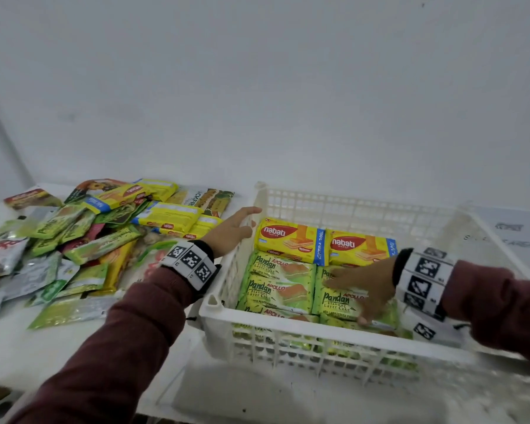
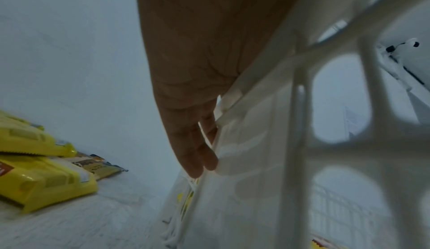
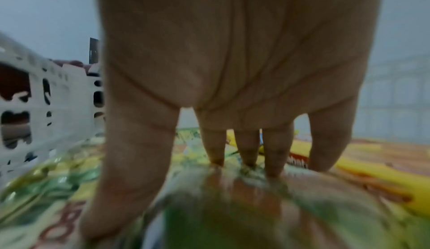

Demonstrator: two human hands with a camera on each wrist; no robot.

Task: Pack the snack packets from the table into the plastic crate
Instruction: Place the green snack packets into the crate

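Observation:
A white plastic crate [image 1: 288,328] stands on the right of the table. Inside it, two yellow Nabati packets [image 1: 288,240] lie along the back, with several green Pandan packets [image 1: 276,286] in front of them. My right hand [image 1: 352,296] is inside the crate, its spread, straight fingers [image 3: 274,153] pressing down on a green Pandan packet [image 3: 232,207]. My left hand [image 1: 242,224] rests on the crate's left wall [image 2: 300,105], fingers [image 2: 195,157] straight along the outside and holding nothing. A loose pile of snack packets [image 1: 74,240] covers the table to the left.
Yellow packets [image 2: 42,179] at the pile's edge lie close to the crate's left wall. The white table [image 1: 19,356] backs onto a plain wall. A printed sheet [image 1: 511,234] lies right of the crate. The table's front edge runs just below my forearms.

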